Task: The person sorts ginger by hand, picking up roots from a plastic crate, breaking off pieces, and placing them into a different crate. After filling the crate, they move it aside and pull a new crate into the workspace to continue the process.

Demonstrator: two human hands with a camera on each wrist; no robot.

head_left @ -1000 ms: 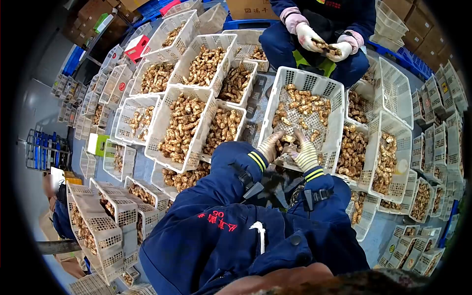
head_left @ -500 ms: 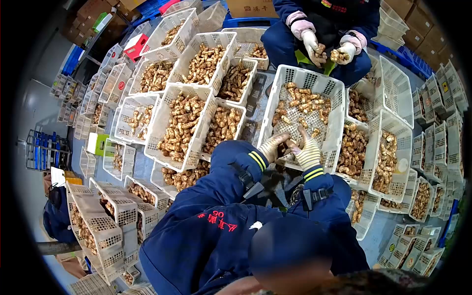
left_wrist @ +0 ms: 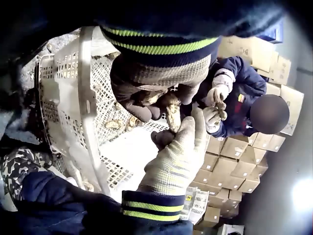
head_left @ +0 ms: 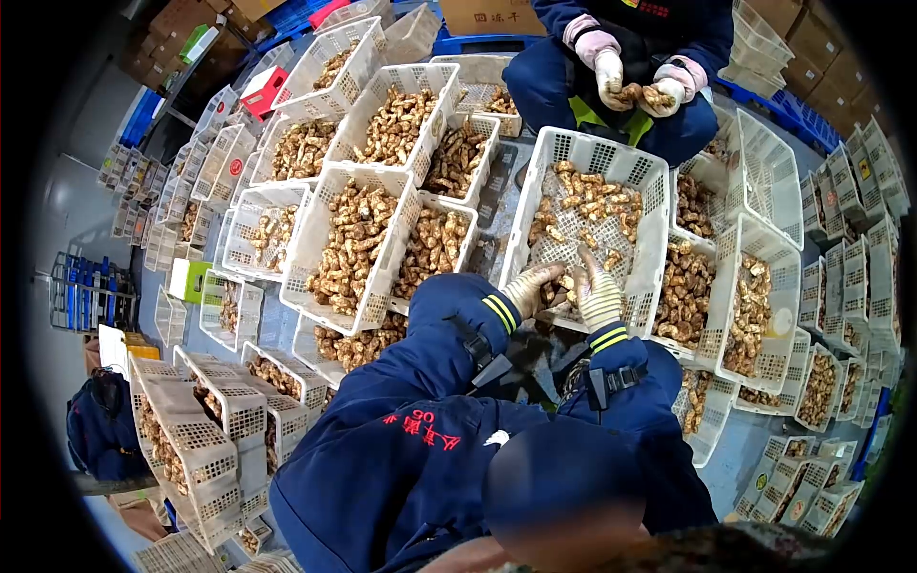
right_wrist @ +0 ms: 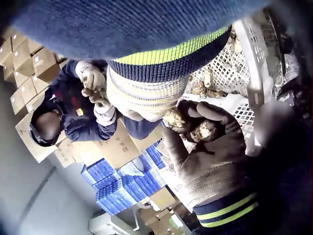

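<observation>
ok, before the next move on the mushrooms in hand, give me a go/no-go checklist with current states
1. Left hand has a firm hold on its mushroom: cannot tell; it is gripped, firmness doesn't show.
2. Right hand holding a second mushroom: ok, pinched.
3. Room in large crate: ok, mesh floor shows between mushrooms.
4. Other person's hands out of that crate: ok, beyond its far end.
5. Covered sides of held mushrooms undamaged: cannot tell, fingers hide them.

Grey-blue floor [head_left: 734, 464]: perforated white crates [head_left: 304, 298] left and right of the sparsely filled crate [head_left: 587, 151], blue pallet [head_left: 478, 45] beyond it, left side.
</observation>
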